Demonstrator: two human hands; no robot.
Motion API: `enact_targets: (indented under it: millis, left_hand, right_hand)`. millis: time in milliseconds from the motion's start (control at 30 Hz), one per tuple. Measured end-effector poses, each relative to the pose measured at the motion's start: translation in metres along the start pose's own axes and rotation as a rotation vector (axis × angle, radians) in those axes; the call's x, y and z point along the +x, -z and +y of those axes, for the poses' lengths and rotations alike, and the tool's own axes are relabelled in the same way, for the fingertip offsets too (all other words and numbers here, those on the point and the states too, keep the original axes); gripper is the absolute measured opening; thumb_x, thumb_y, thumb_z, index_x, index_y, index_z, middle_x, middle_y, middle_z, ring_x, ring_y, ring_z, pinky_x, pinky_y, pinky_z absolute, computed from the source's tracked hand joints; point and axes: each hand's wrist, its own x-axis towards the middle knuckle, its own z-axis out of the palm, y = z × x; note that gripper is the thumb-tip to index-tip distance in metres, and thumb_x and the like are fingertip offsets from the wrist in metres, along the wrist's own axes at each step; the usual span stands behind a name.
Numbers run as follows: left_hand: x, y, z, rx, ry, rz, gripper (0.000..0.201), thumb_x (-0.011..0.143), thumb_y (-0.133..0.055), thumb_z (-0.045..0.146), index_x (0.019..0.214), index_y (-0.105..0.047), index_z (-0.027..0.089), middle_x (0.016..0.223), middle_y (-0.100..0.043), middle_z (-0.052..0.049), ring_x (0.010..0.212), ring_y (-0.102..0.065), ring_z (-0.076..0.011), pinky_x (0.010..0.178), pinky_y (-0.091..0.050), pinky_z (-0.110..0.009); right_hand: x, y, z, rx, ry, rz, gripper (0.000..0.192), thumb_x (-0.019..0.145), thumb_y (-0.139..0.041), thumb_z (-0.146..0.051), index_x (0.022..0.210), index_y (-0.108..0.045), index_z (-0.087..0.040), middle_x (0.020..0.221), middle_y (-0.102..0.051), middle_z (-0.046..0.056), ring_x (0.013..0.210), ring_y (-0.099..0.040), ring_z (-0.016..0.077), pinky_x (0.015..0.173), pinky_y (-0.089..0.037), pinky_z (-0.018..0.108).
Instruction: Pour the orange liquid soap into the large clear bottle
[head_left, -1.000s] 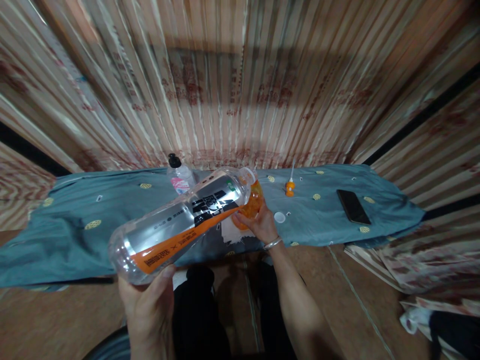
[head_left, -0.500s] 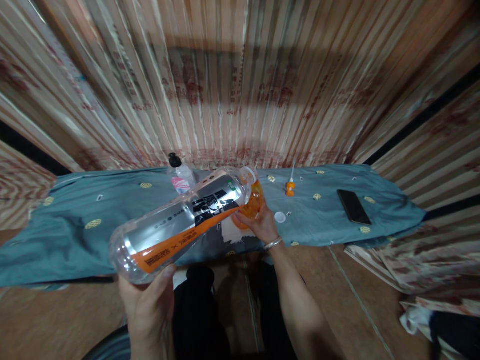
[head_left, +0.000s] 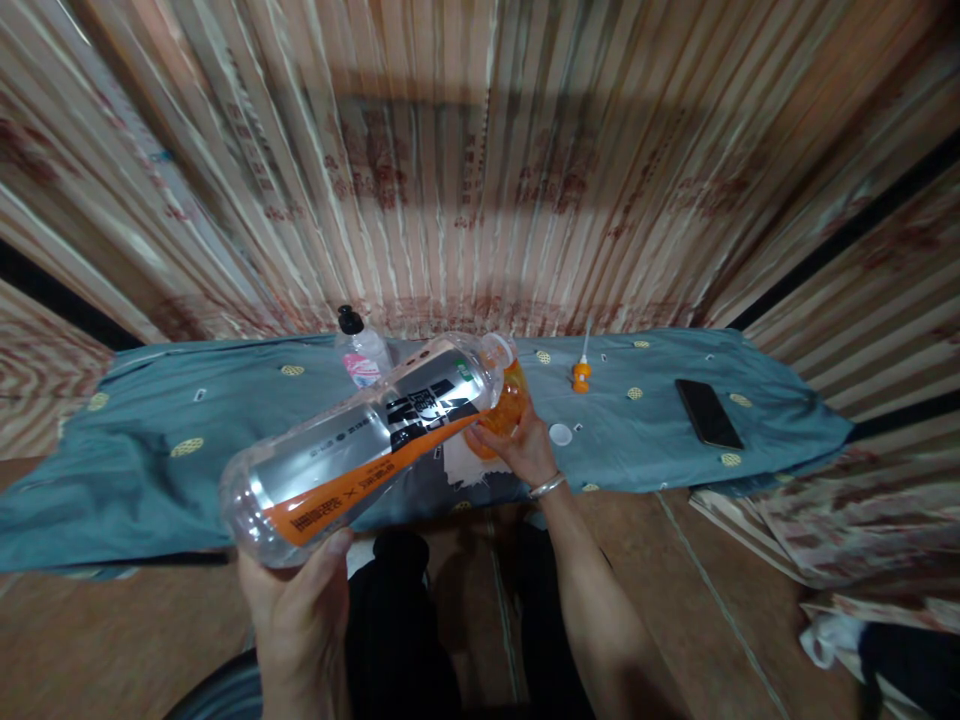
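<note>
My left hand (head_left: 300, 610) grips the base of a large clear plastic bottle (head_left: 352, 445) with a silver, black and orange label. The bottle is tipped nearly flat, its open mouth pointing away to the right. That mouth rests at the top of a small orange container (head_left: 508, 405), which my right hand (head_left: 517, 445) holds from below over the blue-grey cloth (head_left: 150, 470). A white piece of paper (head_left: 461, 462) lies on the cloth under the orange container. A white cap (head_left: 559, 433) lies just to the right of my right hand.
A small clear bottle with a black cap (head_left: 358, 352) stands behind the big bottle. An orange nozzle piece (head_left: 580, 373) and a black phone (head_left: 708, 412) lie further right on the cloth. Striped curtain fabric hangs behind. Bundled cloth (head_left: 840, 600) lies on the floor at right.
</note>
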Motion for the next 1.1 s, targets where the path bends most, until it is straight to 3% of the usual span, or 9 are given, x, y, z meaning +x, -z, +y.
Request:
enact_targets:
  millis: [367,600,967,1100]
  left_hand:
    - [0.0003,-0.0044,0.0027,-0.006,0.0,-0.006,0.058,0.044,-0.098,0.026,0.097,-0.074,0.025,0.082,-0.072,0.003,0.085,-0.068,-0.0184,0.084,-0.056,-0.028]
    - [0.0004,-0.0029,0.0016,0.007,-0.019,-0.025,0.062,0.046,-0.098,0.027,0.103,-0.072,0.027,0.088,-0.073,0.002,0.096,-0.068,-0.0228,0.088,-0.055,-0.033]
    - [0.0005,-0.0029,0.0019,0.003,0.016,0.015,0.073,0.039,-0.101,0.029,0.108,-0.075,0.027,0.091,-0.075,0.003,0.083,-0.069,-0.0177,0.086,-0.058,-0.028]
    - [0.0005,-0.0034,0.0016,0.005,0.005,0.015,0.069,0.04,-0.101,0.029,0.104,-0.076,0.028,0.087,-0.074,0.003,0.083,-0.069,-0.0176,0.084,-0.058,-0.027]
  right_hand:
    - [0.0,0.0001,-0.001,0.003,0.004,-0.002,0.078,0.066,-0.085,-0.046,0.133,-0.057,-0.017,0.11,-0.078,0.012,0.1,-0.076,0.0345,0.088,-0.062,0.05]
    - [0.0005,-0.0003,0.0025,-0.023,-0.006,-0.006,0.081,0.065,-0.084,-0.051,0.133,-0.056,-0.016,0.108,-0.078,0.011,0.097,-0.076,0.0341,0.087,-0.062,0.051]
    - [0.0003,0.0001,0.0015,-0.006,0.009,-0.011,0.077,0.067,-0.084,-0.047,0.132,-0.055,-0.017,0.106,-0.077,0.01,0.097,-0.076,0.0341,0.087,-0.062,0.051]
    - [0.0004,0.0004,0.0009,0.001,0.005,-0.021,0.076,0.067,-0.083,-0.049,0.131,-0.055,-0.017,0.108,-0.077,0.01,0.099,-0.075,0.0334,0.089,-0.062,0.051]
